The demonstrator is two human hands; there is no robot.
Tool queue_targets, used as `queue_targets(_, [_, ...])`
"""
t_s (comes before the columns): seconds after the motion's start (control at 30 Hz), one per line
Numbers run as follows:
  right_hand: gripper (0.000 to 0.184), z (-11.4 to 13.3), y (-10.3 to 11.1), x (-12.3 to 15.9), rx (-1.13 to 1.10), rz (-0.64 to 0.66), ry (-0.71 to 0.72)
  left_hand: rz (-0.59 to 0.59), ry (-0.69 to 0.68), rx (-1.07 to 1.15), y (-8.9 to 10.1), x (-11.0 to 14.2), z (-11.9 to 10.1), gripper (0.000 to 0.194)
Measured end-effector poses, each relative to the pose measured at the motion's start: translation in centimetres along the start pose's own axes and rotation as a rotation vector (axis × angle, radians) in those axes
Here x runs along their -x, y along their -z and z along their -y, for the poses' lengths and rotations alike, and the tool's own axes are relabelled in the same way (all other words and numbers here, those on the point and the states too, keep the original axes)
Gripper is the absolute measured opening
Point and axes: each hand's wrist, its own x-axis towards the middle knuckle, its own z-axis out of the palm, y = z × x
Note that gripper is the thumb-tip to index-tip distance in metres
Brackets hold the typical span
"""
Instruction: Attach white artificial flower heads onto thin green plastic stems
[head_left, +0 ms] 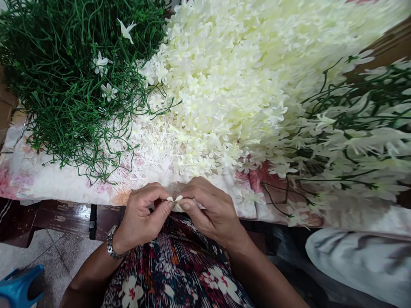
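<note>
Close to the table's front edge, my left hand (146, 211) and my right hand (210, 209) meet, thumbs and forefingers pinched on one small white artificial flower (175, 201). Its petals poke out between the fingertips; the rest of it is hidden. Beyond my hands spreads a big heap of loose cream-white artificial flowers (224, 94). Thin white stamens (154, 141) lie scattered left of that heap. A dense pile of green plastic stems (70, 85) fills the back left, with a few white flowers resting on it.
On the right lie green stems fitted with white flowers (359, 141), some hanging near the edge. A floral cloth (83, 188) covers the table. Brown cardboard (391, 47) stands at the far right. A blue plastic stool (22, 284) and a white sack (359, 261) are below.
</note>
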Motion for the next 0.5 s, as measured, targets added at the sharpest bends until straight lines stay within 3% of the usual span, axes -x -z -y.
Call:
queue_targets(0.13, [0.012, -1.2, 1.7, 0.4, 0.409, -0.099, 0.018, -0.204, 0.087, -0.077, 0.4, 0.4, 0.6, 0.009])
queue_targets(0.2, [0.01, -1.5, 2.2, 0.5, 0.55, -0.066, 0.022, -0.287, 0.127, -0.154, 0.5, 0.4, 0.8, 0.011])
queue_targets(0.37, [0.011, -1.4, 1.1, 0.4, 0.789, 0.11, 0.022, -0.306, 0.104, -0.238, 0.2, 0.1, 1.2, 0.013])
queue_targets(0.5, [0.005, -1.5, 0.5, 0.6, 0.81, 0.077, 0.031, -0.297, 0.055, -0.252, 0.3, -0.1, 1.3, 0.008])
